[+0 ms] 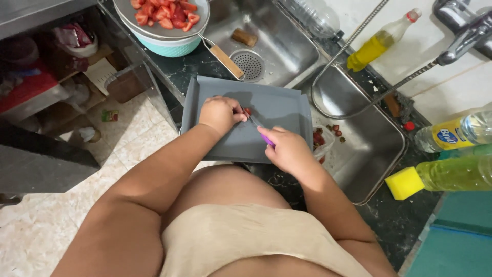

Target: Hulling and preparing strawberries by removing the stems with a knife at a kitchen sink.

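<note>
Right hand (289,150) gripping purple-handled knife (261,132), left hand (219,114) curled over strawberry (247,111)

You stand in a home kitchen: steel sink (287,46) and tap (461,31) at top, oil bottle (376,43), yellow sponge (404,183) at right.

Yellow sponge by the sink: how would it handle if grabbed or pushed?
The yellow sponge is probably light and squashy, so it would give under a grip. Its blocky shape lies flat on the dark counter, so rolling seems unlikely. Beside the sink, it may be wet and slippery.
</note>
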